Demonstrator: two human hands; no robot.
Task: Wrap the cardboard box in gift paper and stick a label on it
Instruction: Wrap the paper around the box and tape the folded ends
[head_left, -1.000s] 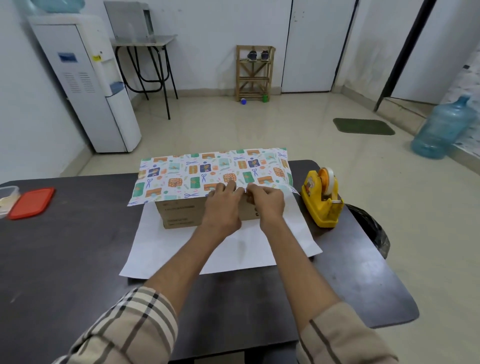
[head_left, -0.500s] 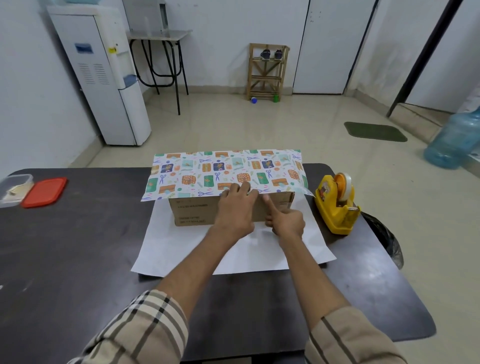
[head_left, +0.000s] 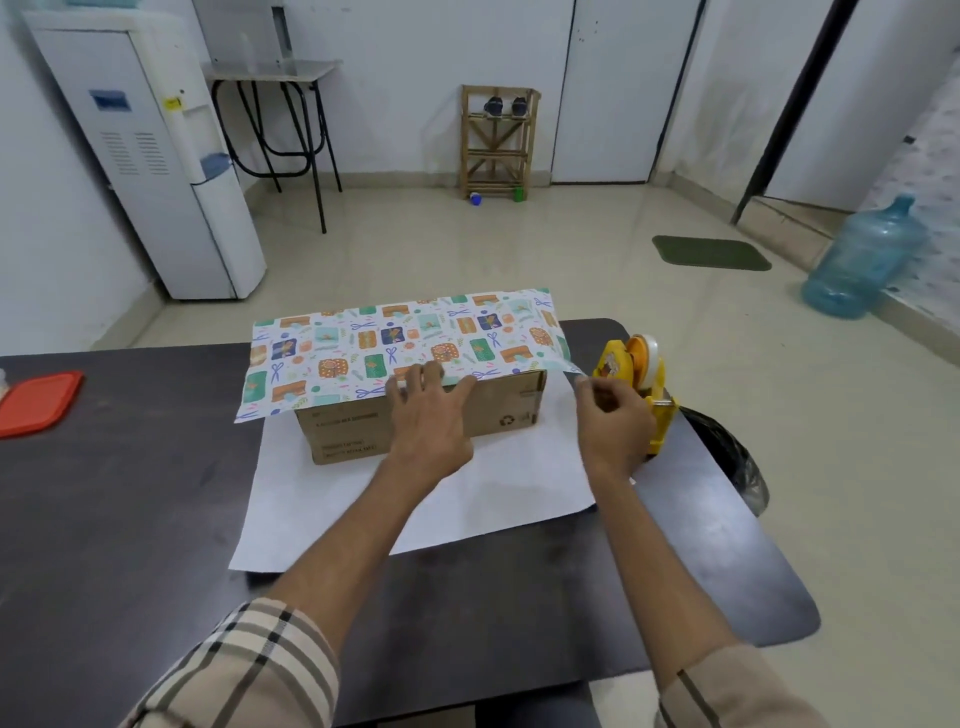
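Striped, checked sleeves (head_left: 249, 660) are nearest. Both arms reach out over a smooth, dark table (head_left: 130, 519). A big flat sheet of gift paper (head_left: 322, 509) lies on it, plain white side up. The brown cardboard box (head_left: 353, 426), long and blocky, sits on this sheet near the table's far edge. The far part of the paper is folded up over the box top and shows little pictures of presents and scissors.

The left hand (head_left: 428, 415) lies flat, its grip apart, and its straight fingers press the paper's edge onto the box top. The right hand (head_left: 613, 421) is curled just beside the yellow plastic tape dispenser (head_left: 641, 364); I cannot tell if its grip holds anything.

A crinkly black bag (head_left: 727, 452) hangs at the table's right edge. A red lid (head_left: 36, 402) lies far left. Beyond, on the shiny floor, stand a white water cooler (head_left: 156, 156), a wooden rack (head_left: 498, 145) and a round blue bottle (head_left: 862, 260).
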